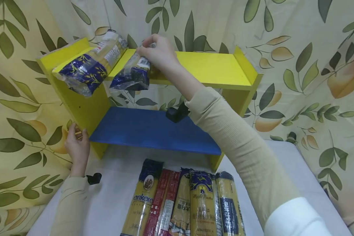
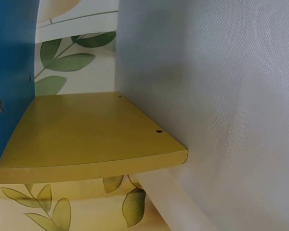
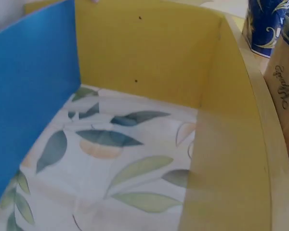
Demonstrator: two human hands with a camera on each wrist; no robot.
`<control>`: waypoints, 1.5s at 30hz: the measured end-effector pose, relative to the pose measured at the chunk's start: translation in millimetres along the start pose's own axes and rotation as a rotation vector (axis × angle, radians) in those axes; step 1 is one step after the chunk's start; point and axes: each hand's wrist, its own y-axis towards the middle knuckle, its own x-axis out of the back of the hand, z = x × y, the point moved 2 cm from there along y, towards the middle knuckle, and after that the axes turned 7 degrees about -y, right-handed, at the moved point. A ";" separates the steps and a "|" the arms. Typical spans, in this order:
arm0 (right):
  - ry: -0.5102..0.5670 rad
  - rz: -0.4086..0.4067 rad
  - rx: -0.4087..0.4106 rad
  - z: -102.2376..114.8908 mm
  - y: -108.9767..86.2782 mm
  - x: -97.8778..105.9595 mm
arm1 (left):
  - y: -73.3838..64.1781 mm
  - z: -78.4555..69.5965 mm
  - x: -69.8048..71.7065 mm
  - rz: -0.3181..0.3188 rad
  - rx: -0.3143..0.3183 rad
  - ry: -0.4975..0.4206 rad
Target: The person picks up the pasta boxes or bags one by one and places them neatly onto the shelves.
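Note:
My right hand (image 1: 162, 54) grips the upper end of a clear-and-blue pasta packet (image 1: 134, 72). That packet lies tilted over the front edge of the top board of a yellow-and-blue shelf unit (image 1: 165, 127). To its left, a larger pasta packet (image 1: 94, 62) leans across the same board and overhangs its front. Down at the unit's left side panel (image 1: 82, 101), my left hand (image 1: 78, 147) holds the panel's front edge, thumb toward the blue board. Only a sliver of that hand shows in the left wrist view, beside the yellow panel (image 2: 91, 132).
On the white table (image 1: 109, 196) before the unit, several packets stand in a row: an Ankara spaghetti packet (image 1: 144, 196), red packets (image 1: 165, 196), a Moli Pasta packet (image 1: 202, 203) and a blue-labelled packet (image 1: 228, 206). Leaf-patterned cloth (image 1: 312, 98) hangs behind and beside the unit.

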 end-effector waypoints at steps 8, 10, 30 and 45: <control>-0.403 -0.031 0.105 -0.9 -18.3 8.2 | -2.9 -1.1 0.6 0.007 0.020 -0.005; -0.411 -0.023 0.147 -2.6 -26.0 10.2 | -3.3 -1.3 0.3 0.008 0.019 -0.009; -0.446 -0.187 0.463 -34.3 -131.9 22.7 | -0.8 -0.3 0.2 0.003 -0.010 -0.032; -0.330 -0.158 0.548 -89.2 -223.8 9.9 | -1.3 -2.9 0.2 0.015 0.014 -0.038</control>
